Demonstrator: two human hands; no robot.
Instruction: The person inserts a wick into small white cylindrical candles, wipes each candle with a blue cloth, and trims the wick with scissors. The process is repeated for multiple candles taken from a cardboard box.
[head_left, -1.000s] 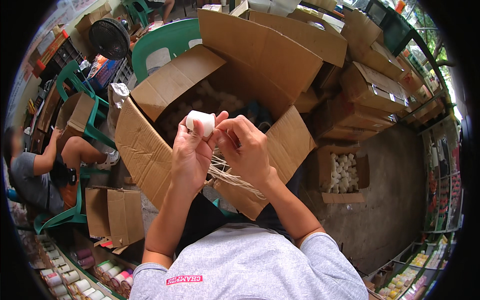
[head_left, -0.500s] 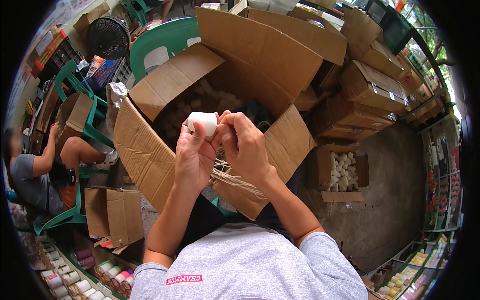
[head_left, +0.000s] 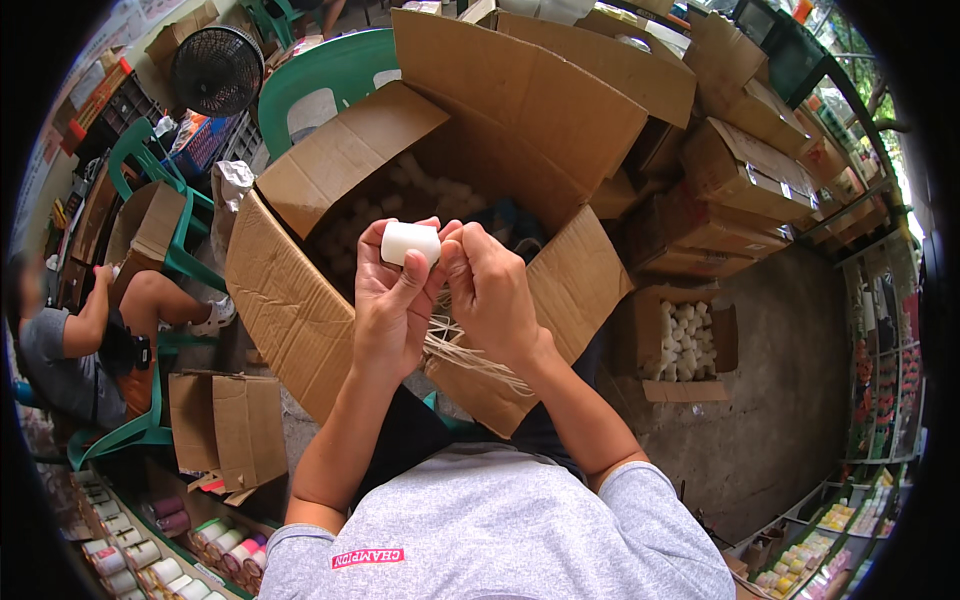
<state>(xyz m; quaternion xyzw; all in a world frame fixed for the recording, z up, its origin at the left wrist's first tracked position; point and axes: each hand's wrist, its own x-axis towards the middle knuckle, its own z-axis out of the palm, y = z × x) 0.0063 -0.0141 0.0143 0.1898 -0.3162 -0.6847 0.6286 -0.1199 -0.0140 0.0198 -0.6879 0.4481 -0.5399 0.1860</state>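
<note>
A short, thick white candle (head_left: pixel 408 243) lies sideways in my left hand (head_left: pixel 390 315), whose thumb and fingers are closed round it. At the candle's right end my right hand (head_left: pixel 500 295) has its thumb and index finger pinched together. What they pinch is too small to make out. Below my hands, a bundle of thin white wicks (head_left: pixel 475 360) lies across the near flap of a large open cardboard box (head_left: pixel 290 300). More white candles (head_left: pixel 385 207) lie inside that box, partly hidden by my hands.
On the floor to the right stands a small carton (head_left: pixel 690 390) of white pieces. Stacked cardboard boxes (head_left: pixel 745 185) rise at the back right. A green chair (head_left: pixel 290 95) and a black fan (head_left: pixel 217 70) are behind. At the left sits another person (head_left: pixel 75 340); an open carton (head_left: pixel 245 425) stands nearby.
The candle has shifted slightly right and turned in my left hand, and my left thumb has moved lower on it. My right fingers have come closer to its end, still pinched.
</note>
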